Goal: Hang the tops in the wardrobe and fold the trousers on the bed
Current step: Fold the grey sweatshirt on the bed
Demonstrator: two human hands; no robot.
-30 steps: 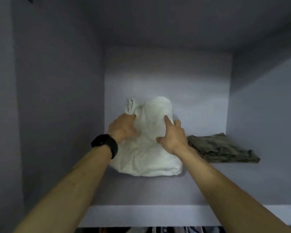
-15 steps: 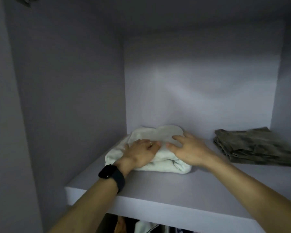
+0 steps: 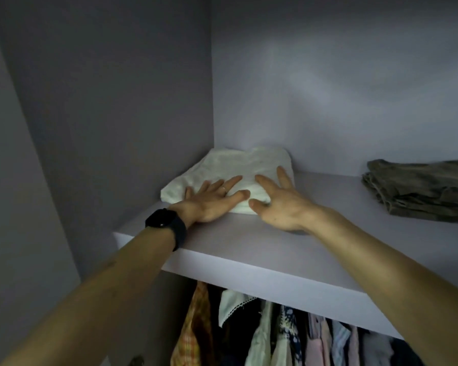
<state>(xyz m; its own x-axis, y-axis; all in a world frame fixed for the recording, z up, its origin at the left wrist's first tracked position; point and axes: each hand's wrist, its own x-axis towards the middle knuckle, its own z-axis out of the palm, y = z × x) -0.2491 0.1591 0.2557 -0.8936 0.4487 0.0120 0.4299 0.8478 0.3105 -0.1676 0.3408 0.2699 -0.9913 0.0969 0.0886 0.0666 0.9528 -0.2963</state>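
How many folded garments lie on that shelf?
2: a white garment in the back left corner; an olive garment at right, cut by the frame edge. More may lie off-frame.

No legible text, label, brand, number or sign found. The watch face is dark and blank; the folded and hanging garments carry no readable print.

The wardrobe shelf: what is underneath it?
Beneath the shelf are hanging tops, packed side by side; its front edge hides whatever they hang from.

Left hand, right hand, fingers straight
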